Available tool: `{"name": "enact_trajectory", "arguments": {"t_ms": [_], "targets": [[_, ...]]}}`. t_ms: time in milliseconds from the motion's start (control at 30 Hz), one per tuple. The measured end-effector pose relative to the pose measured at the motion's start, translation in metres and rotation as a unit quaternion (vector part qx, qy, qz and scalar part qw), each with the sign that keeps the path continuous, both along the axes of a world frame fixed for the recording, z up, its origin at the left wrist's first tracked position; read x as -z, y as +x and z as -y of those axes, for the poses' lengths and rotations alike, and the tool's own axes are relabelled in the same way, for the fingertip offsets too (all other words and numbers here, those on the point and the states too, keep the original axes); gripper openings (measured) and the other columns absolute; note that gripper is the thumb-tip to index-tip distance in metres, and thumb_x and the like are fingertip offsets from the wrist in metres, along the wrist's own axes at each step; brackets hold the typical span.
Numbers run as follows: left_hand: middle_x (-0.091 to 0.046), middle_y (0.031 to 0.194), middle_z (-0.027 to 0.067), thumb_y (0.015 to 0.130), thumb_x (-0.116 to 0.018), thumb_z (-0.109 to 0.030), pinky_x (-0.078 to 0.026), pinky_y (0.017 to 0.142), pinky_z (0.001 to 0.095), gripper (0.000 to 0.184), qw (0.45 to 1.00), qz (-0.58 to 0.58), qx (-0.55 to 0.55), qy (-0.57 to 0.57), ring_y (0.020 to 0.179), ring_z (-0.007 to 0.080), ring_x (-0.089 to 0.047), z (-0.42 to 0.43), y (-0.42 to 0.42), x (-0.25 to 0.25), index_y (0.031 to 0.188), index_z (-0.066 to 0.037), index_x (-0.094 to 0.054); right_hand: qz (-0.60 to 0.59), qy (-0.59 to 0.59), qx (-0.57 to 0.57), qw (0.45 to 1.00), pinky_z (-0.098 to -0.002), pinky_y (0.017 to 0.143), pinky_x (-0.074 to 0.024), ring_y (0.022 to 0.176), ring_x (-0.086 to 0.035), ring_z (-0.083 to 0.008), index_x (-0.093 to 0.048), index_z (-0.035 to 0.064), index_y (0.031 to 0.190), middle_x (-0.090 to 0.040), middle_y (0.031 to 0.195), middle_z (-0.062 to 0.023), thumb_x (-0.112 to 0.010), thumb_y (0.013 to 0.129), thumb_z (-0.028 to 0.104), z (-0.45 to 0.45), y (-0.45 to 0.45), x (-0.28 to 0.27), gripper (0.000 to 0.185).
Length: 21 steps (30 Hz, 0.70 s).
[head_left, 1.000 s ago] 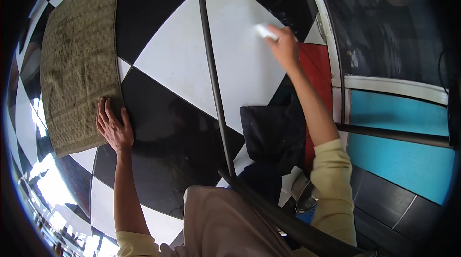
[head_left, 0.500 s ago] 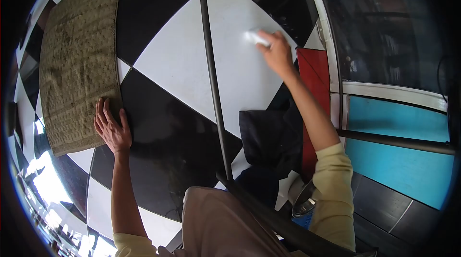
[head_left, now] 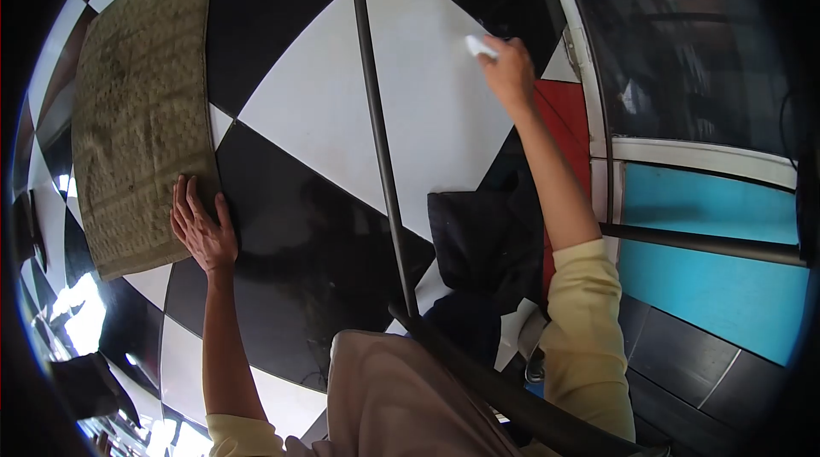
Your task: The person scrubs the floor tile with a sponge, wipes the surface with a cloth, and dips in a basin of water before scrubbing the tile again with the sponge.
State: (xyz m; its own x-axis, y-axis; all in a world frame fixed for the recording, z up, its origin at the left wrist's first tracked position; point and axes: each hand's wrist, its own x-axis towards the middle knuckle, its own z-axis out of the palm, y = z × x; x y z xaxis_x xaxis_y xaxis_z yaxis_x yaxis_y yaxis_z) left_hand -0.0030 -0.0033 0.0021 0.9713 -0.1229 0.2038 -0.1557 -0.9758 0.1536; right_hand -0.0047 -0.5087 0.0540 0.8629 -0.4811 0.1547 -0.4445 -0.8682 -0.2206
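My right hand [head_left: 510,73] is closed around a small white wad [head_left: 481,48], which looks soft, perhaps tissue or cloth. It is over the upper right part of a large white floor tile [head_left: 401,73], near its border with a black tile. My left hand [head_left: 205,225] lies flat with fingers apart. Its fingers rest on the near right corner of a worn brown-green mat [head_left: 141,124], and the thumb reaches past the mat's edge towards the black tile [head_left: 282,252].
A dark pole [head_left: 376,115] crosses the view in front of me. Dark cloth [head_left: 483,239] lies near my knees. At right are a red strip [head_left: 564,132], a framed dark glass panel [head_left: 683,73] and a turquoise panel [head_left: 709,303]. A dark shape [head_left: 90,389] is at lower left.
My right hand has moved right and slightly up across the white tile with the white wad. The left hand stays on the mat. A dark shape has appeared at lower left.
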Motion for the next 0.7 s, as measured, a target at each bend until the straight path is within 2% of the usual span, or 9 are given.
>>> {"name": "enact_trajectory", "arguments": {"t_ms": [67,133,233,333,367,500,600,633,700], "targets": [[-0.040,0.148,0.0084,0.096,-0.051,-0.035,-0.020,0.115,0.0455,0.051,1.000,-0.003,-0.004,0.001,0.140,0.0270,-0.033,0.001,0.001,-0.002,0.140,-0.013,-0.042,-0.017,0.036,-0.125,0.991,-0.0431,0.086,-0.0495,0.101,-0.059,-0.0355,-0.069,0.0150,0.112,-0.059,0.099,-0.0169,-0.072,0.080,0.017,-0.028,-0.007,-0.002,0.033],[-0.040,0.148,0.0082,0.096,-0.050,-0.036,-0.020,0.115,0.0452,0.051,1.000,-0.004,-0.005,0.004,0.140,0.0265,-0.033,-0.001,-0.001,0.000,0.141,-0.013,-0.042,-0.004,0.025,-0.107,0.994,-0.0432,0.087,-0.0495,0.101,-0.058,-0.0359,-0.069,0.0155,0.112,-0.059,0.099,-0.0170,-0.071,0.080,0.017,-0.017,-0.005,0.000,0.033],[-0.040,0.148,0.0083,0.096,-0.050,-0.036,-0.020,0.116,0.0449,0.051,1.000,0.000,0.002,0.006,0.140,0.0263,-0.032,0.001,0.003,-0.002,0.141,-0.013,-0.042,-0.010,0.042,0.059,0.997,-0.0441,0.088,-0.0496,0.104,-0.058,-0.0353,-0.069,0.0169,0.113,-0.059,0.103,-0.0183,-0.071,0.080,0.019,0.025,0.004,-0.001,0.033],[-0.040,0.148,0.0083,0.096,-0.049,-0.036,-0.020,0.116,0.0450,0.051,1.000,-0.008,0.000,0.006,0.140,0.0265,-0.032,0.001,-0.001,-0.004,0.141,-0.013,-0.042,-0.050,0.011,-0.067,0.996,-0.0435,0.088,-0.0497,0.105,-0.059,-0.0344,-0.069,0.0174,0.114,-0.060,0.106,-0.0178,-0.070,0.080,0.019,-0.008,-0.006,-0.013,0.034],[-0.040,0.148,0.0083,0.097,-0.049,-0.036,-0.020,0.116,0.0451,0.051,1.000,-0.005,0.001,0.006,0.140,0.0266,-0.032,0.001,0.001,-0.004,0.141,-0.012,-0.042,-0.073,0.079,-0.086,0.990,-0.0427,0.088,-0.0499,0.105,-0.059,-0.0338,-0.069,0.0177,0.115,-0.061,0.107,-0.0163,-0.070,0.081,0.020,-0.015,-0.012,-0.011,0.034],[-0.040,0.148,0.0086,0.097,-0.049,-0.036,-0.020,0.115,0.0450,0.051,1.000,0.005,0.006,0.004,0.140,0.0268,-0.033,0.001,0.002,-0.003,0.141,-0.012,-0.041,-0.040,0.020,0.033,0.998,-0.0417,0.087,-0.0502,0.105,-0.059,-0.0330,-0.069,0.0176,0.114,-0.061,0.105,-0.0147,-0.071,0.080,0.021,0.031,-0.003,-0.008,0.033],[-0.040,0.149,0.0090,0.097,-0.050,-0.036,-0.020,0.115,0.0450,0.051,1.000,0.000,0.006,0.003,0.140,0.0271,-0.033,0.001,0.000,-0.002,0.141,-0.012,-0.041,-0.051,-0.019,-0.018,0.998,-0.0418,0.087,-0.0502,0.104,-0.059,-0.0331,-0.069,0.0179,0.114,-0.061,0.104,-0.0143,-0.071,0.080,0.022,0.010,-0.003,-0.008,0.034],[-0.040,0.149,0.0091,0.096,-0.050,-0.036,-0.020,0.115,0.0450,0.051,1.000,0.001,0.006,0.003,0.140,0.0272,-0.034,0.001,0.001,-0.002,0.141,-0.012,-0.041,-0.032,-0.006,-0.086,0.996,-0.0416,0.087,-0.0503,0.104,-0.059,-0.0331,-0.069,0.0183,0.114,-0.061,0.105,-0.0138,-0.071,0.081,0.022,-0.007,-0.010,-0.010,0.034],[-0.040,0.149,0.0086,0.097,-0.050,-0.036,-0.021,0.115,0.0452,0.051,1.000,0.003,0.005,0.007,0.139,0.0274,-0.034,-0.002,0.000,-0.002,0.141,-0.013,-0.041,-0.030,0.012,-0.067,0.997,-0.0415,0.087,-0.0503,0.105,-0.059,-0.0331,-0.069,0.0184,0.114,-0.061,0.105,-0.0140,-0.071,0.081,0.022,-0.004,-0.007,-0.010,0.033]]}}
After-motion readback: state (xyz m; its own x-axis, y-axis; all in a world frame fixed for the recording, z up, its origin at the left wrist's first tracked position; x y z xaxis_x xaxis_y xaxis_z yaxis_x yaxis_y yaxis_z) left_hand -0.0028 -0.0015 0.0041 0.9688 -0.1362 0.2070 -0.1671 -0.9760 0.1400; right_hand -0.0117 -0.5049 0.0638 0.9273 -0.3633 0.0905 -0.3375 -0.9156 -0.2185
